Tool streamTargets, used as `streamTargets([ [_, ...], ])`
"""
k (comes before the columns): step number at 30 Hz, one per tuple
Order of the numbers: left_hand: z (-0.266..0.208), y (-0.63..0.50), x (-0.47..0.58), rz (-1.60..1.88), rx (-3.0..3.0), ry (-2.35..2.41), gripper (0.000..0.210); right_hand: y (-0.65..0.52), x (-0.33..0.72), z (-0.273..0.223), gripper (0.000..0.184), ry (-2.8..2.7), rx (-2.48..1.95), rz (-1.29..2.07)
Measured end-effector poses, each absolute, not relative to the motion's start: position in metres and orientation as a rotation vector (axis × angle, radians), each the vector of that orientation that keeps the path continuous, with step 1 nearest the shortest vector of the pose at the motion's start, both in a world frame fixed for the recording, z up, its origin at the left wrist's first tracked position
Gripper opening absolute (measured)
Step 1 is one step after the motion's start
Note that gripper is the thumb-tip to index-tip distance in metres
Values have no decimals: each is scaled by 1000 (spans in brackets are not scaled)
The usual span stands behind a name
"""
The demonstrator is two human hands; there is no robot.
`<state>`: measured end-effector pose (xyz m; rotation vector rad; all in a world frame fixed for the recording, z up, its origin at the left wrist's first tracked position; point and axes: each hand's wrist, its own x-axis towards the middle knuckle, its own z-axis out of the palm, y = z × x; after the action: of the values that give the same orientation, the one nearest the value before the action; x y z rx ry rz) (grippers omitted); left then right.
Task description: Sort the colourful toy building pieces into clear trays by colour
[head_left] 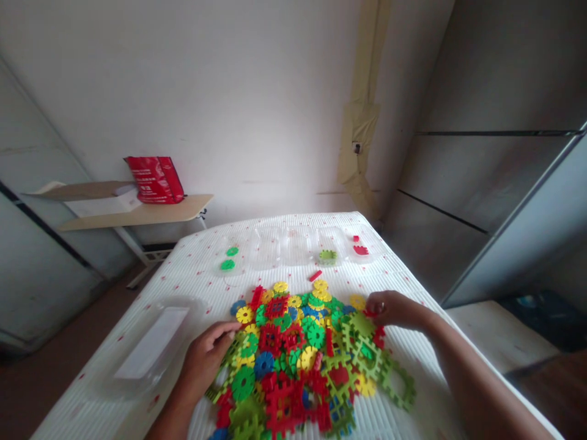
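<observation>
A heap of plastic building pieces (316,335) lies at the near middle of the table, mixing notched discs and toothed squares in red, green, yellow and blue. My left hand (202,355) rests at the heap's left edge, fingers stretched out and thumb apart, fingertips touching the pieces. At the right side, my right hand (395,309) is closed with its fingertips pinched on a small red piece (370,314), mostly hidden by the fingers. Behind the heap stands a clear compartment tray (263,247). Green discs (228,264) sit in its leftmost compartment.
In the tray's right part are a light green square (327,255) and red pieces (361,250). A red stick (315,275) lies before the tray. Left on the table is a clear plastic lid (151,348). A red bag (158,180) stands on a side table (178,209); grey cabinets (486,153) rise at right.
</observation>
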<state>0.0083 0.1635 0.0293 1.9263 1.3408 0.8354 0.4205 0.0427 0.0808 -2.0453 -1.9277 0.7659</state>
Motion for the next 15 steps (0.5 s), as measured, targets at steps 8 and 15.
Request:
streamTargets([
  [8, 28, 165, 9, 840, 1913, 1354, 30, 49, 408, 83, 10, -1806, -2187, 516],
  [15, 28, 165, 8, 828, 1891, 1348, 32, 41, 431, 94, 14, -1624, -2133, 322],
])
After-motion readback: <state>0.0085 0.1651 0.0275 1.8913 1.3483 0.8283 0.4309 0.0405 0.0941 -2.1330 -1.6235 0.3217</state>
